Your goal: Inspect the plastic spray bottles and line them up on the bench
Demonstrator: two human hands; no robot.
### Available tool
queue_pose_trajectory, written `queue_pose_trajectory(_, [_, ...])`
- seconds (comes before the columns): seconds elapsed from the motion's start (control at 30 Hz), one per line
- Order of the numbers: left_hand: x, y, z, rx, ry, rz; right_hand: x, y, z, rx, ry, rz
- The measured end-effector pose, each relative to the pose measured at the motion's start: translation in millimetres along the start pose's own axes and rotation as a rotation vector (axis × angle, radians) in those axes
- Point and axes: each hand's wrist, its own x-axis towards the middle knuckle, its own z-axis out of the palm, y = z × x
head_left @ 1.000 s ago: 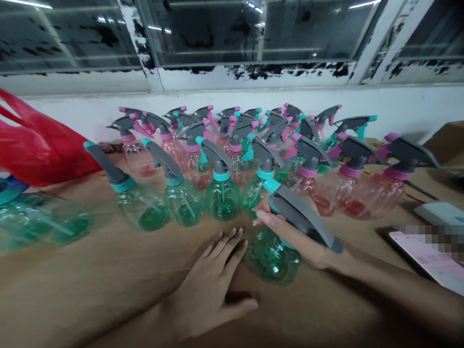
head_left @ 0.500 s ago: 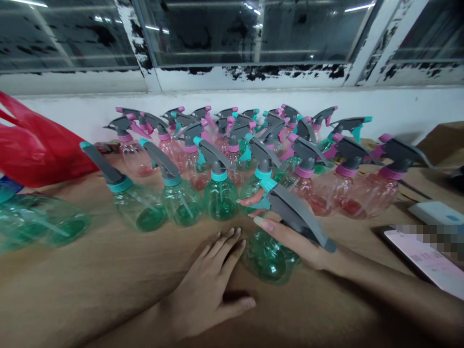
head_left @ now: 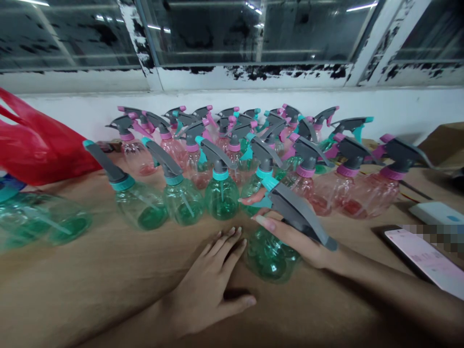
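Note:
My right hand (head_left: 290, 237) is shut around the grey trigger head (head_left: 297, 212) of a green plastic spray bottle (head_left: 271, 256), whose body tilts down towards the tabletop. My left hand (head_left: 206, 285) lies open and flat on the brown table (head_left: 90, 270), its fingertips close to that bottle's body but apart from it. Just beyond both hands, an upright green spray bottle (head_left: 221, 198) with a teal collar stands in a front row. Pink spray bottles (head_left: 348, 193) with grey triggers crowd behind and to the right.
Two green bottles (head_left: 43, 222) lie on their sides at the left, beside a red plastic bag (head_left: 36, 145). A phone (head_left: 424, 256) and a white box (head_left: 437, 212) lie at the right. A painted wall (head_left: 232, 101) and windows close off the table's far side.
The held bottle's trigger head has shifted slightly left and its tilt has changed a little. My left hand stays on the table, and the view has moved slightly.

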Motion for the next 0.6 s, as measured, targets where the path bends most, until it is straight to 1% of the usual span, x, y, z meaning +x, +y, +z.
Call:
queue_pose_trajectory(0.23, [0.1, 0.4, -1.0, -0.009, 0.015, 0.009, 0.0, -1.3, -0.1, -0.020, -0.004, 0.005])
queue_pose_trajectory(0.43, [0.2, 0.4, 0.1, 0.020, -0.013, 0.000, -0.1, 3.9, 0.5, -0.008, -0.004, -0.022])
queue_pose_trajectory(0.6, [-0.1, 0.0, 1.4, 0.024, -0.005, 0.002, 0.5, 4.8, 1.6, -0.031, -0.002, -0.001])
